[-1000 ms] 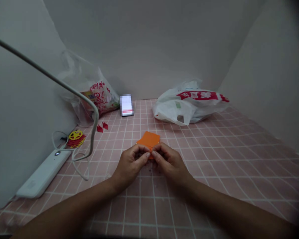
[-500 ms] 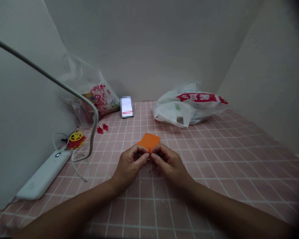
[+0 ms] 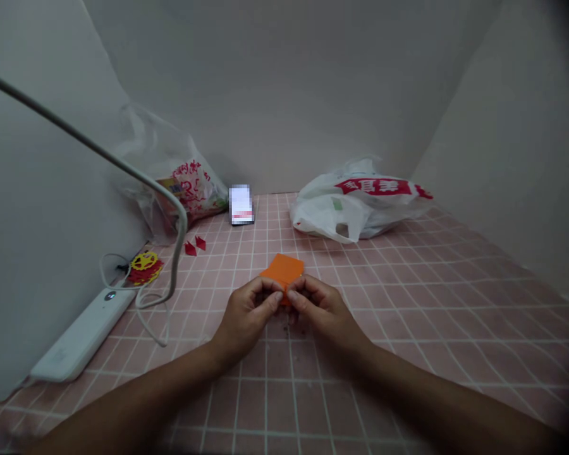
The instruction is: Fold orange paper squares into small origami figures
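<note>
From my seat I use the phone [image 3: 241, 203] as my landmark, its screen bright but too blurred to read. The orange paper [image 3: 283, 266] is nearer to me than the phone and a little to its right, its far part flat and four-cornered. My left hand [image 3: 249, 314] pinches the paper's near part between thumb and curled fingers, and my right hand [image 3: 326, 311] has the same sort of pinch just beside it. The thumb tips nearly meet, with a sliver of orange between them. I cannot tell whether the paper touches the tabletop [image 3: 408, 354], which has a pink grid pattern, and the fingers hide the fold or edge they press.

Just left of the phone slumps a clear bag [image 3: 192, 180] with red print. Right of the phone, with a gap between, I see a white bag [image 3: 329, 212] with a red band lying on its side. Nearer than the phone and to its left are two small red pieces [image 3: 190, 248], then a pile of red and yellow cutouts [image 3: 145, 260], the top one yellow. Farther left and nearer still I make out a white device [image 3: 83, 335], slanted along the wall [image 3: 33, 208], and a pale cable [image 3: 99, 149] looping down beside it.
</note>
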Tool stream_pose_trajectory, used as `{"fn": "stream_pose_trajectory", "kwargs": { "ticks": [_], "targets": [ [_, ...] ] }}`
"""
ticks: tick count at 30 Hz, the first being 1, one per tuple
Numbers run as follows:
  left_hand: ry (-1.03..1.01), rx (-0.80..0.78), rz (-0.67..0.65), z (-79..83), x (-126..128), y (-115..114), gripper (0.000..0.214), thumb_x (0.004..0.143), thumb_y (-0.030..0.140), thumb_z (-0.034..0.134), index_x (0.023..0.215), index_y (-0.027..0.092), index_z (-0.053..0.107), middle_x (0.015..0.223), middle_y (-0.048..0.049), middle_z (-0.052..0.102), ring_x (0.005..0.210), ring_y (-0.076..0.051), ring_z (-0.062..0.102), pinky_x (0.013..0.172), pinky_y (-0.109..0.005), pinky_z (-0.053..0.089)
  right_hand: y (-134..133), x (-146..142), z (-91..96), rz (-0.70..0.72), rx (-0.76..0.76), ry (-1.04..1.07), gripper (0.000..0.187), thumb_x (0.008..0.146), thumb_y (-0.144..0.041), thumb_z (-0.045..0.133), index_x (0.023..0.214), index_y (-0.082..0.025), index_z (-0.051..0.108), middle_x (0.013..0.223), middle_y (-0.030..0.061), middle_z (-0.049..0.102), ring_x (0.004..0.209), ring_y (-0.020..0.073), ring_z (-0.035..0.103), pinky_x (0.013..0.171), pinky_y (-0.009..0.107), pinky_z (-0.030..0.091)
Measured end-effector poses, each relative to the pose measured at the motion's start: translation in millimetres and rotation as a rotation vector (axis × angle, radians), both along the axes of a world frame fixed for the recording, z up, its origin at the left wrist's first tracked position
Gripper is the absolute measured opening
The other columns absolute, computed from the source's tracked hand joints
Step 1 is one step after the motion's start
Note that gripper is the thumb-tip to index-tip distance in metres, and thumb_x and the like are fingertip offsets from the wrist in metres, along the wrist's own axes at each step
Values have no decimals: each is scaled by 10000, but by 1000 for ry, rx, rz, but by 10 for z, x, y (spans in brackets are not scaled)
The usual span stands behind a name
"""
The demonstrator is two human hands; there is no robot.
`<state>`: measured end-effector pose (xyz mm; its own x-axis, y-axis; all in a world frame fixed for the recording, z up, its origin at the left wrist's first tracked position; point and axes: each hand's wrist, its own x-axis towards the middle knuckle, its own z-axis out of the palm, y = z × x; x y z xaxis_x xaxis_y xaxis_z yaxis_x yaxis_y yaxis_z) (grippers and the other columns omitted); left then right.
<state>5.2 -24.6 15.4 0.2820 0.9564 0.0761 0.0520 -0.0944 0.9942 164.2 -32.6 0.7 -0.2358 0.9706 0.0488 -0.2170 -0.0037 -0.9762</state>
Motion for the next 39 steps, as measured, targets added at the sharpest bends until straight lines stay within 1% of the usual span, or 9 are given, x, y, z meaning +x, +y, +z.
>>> {"fn": "stream_pose_trajectory", "kwargs": {
  "ticks": [6, 12, 18, 22, 26, 29, 32, 36, 39],
  "targets": [
    [16, -34, -24, 28, 4, 10, 128, 835, 284, 619, 815, 158, 623, 748, -16, 657, 698, -146, 621, 662, -268, 501, -11, 7, 30, -19, 2, -33, 211, 854, -374, 618, 768, -195, 546, 652, -25, 590, 532, 100, 532, 490, 223, 420],
    [23, -41, -23, 27, 8, 26, 137, 814, 295, 635, 808, 158, 630, 749, -14, 648, 680, -140, 600, 645, -265, 493, 0, 23, 7, -14, 24, -85, 217, 876, -382, 594, 770, -201, 537, 648, -21, 587, 527, 108, 523, 491, 234, 411],
    [28, -54, -22, 29, 13, 27, 147, 796, 297, 646, 794, 152, 620, 737, -3, 616, 654, -123, 568, 636, -253, 477, -9, 19, -10, 1, 23, -88, 205, 890, -371, 583, 779, -205, 537, 616, -39, 564, 494, 99, 487, 483, 230, 396],
    [20, -68, -20, 31, 19, 26, 156, 782, 306, 659, 787, 157, 612, 720, 5, 602, 634, -121, 556, 620, -252, 465, -18, 13, 9, -8, 19, -95, 201, 889, -362, 584, 774, -202, 542, 621, -35, 571, 512, 104, 495, 496, 232, 402],
    [32, -53, -4, 15, 17, 30, 156, 781, 306, 666, 777, 158, 615, 715, 5, 604, 630, -121, 553, 613, -250, 459, -13, 15, 16, 12, 22, -95, 216, 890, -385, 575, 779, -205, 535, 588, -41, 549, 506, 110, 494, 486, 233, 399],
    [29, -52, 2, 5, 14, 32, 146, 779, 295, 666, 777, 159, 615, 722, 8, 605, 632, -117, 553, 613, -248, 455, -7, 17, 9, 21, 20, -99, 224, 891, -396, 573, 781, -205, 533, 604, -40, 543, 497, 102, 484, 474, 228, 391],
    [5, -73, -4, 10, 13, 33, 151, 775, 292, 673, 776, 154, 611, 704, 15, 592, 619, -110, 545, 600, -241, 444, -7, 16, 1, 16, 27, -80, 177, 894, -370, 565, 823, -210, 537, 643, -36, 553, 513, 104, 504, 481, 229, 408],
    [-5, -114, -2, 23, 13, 34, 157, 779, 294, 671, 789, 151, 608, 696, 17, 597, 613, -108, 546, 602, -242, 438, -18, 18, -9, -15, 88, -104, 90, 884, -290, 587, 918, -221, 541, 710, -36, 561, 567, 109, 531, 514, 231, 429],
    [-5, -121, -2, 16, 10, 36, 156, 780, 293, 671, 790, 150, 608, 684, 20, 593, 608, -106, 540, 608, -244, 433, -30, 28, -20, -24, 154, -168, 58, 884, -242, 581, 933, -224, 556, 734, -29, 567, 592, 111, 522, 527, 231, 416]
  ]
}}
